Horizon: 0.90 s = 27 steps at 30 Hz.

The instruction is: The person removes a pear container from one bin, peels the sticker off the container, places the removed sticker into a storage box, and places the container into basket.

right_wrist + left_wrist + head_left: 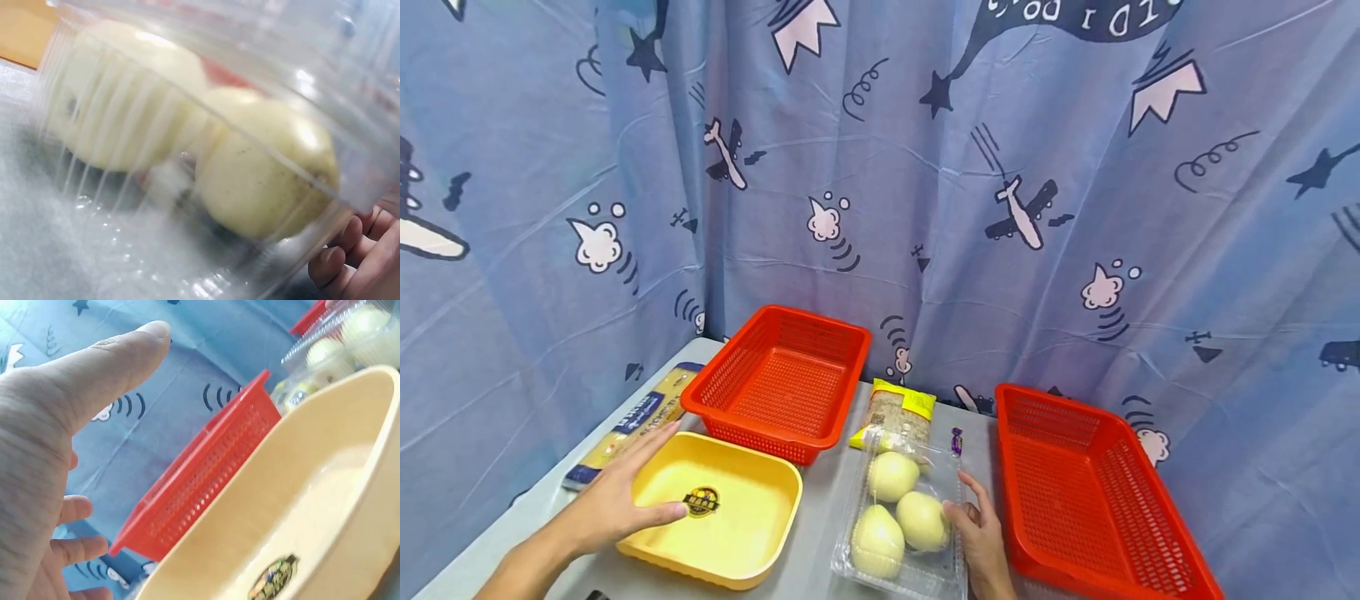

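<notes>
The left hand (613, 500) lies flat, fingers straight, on the near rim of the yellow tray (752, 546), seemingly steadying it. The right hand (981, 537) curls its fingers against the side of the clear box (925, 571) holding three pale round fruits (921, 521), as if bracing it. Beyond the hands, two red baskets (782, 383) sit on the grey table (820, 517), backed by a blue cartoon curtain (925, 167)

You've got bright, even light with soft shadows up top, but glare on the clear plastic clamshell (206, 156) and close-up blur in both wrist views.
</notes>
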Tool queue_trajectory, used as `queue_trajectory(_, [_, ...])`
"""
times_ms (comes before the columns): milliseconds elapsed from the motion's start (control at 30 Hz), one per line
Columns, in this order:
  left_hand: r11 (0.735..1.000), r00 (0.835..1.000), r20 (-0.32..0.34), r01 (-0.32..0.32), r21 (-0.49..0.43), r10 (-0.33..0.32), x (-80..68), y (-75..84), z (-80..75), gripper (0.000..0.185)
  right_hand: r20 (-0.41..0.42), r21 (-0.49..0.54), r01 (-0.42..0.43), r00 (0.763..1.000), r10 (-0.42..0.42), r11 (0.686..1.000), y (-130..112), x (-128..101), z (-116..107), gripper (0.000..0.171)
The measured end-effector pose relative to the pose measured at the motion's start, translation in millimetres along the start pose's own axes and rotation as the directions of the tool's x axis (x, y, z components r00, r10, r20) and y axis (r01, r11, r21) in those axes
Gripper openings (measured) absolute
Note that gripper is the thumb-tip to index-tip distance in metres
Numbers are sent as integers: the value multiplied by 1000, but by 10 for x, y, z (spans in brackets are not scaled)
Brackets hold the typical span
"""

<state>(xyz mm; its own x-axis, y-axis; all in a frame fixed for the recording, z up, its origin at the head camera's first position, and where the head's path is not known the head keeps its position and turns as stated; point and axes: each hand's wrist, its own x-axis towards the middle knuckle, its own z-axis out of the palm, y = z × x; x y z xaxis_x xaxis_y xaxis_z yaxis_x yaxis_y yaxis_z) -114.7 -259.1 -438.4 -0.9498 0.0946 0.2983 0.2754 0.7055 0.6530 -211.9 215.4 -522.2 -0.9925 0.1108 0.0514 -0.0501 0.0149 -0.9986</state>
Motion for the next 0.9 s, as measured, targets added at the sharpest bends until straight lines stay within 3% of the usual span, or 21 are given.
queue_trajectory(300, [995,1000,-20,-6,-96,4,49,198,70,93,1,-13,-15,1000,15,1000,6,9,-3,61])
queue_trajectory(533, [990,993,-69,-103,-100,96,126,308,200,93,-1,-17,7,1000,-7,1000,-18,2,15,58])
queue_trajectory(900, [961,989,-27,-150,-231,148,294,480,411,90,-15,-93,-37,999,36,995,-21,-3,-6,57])
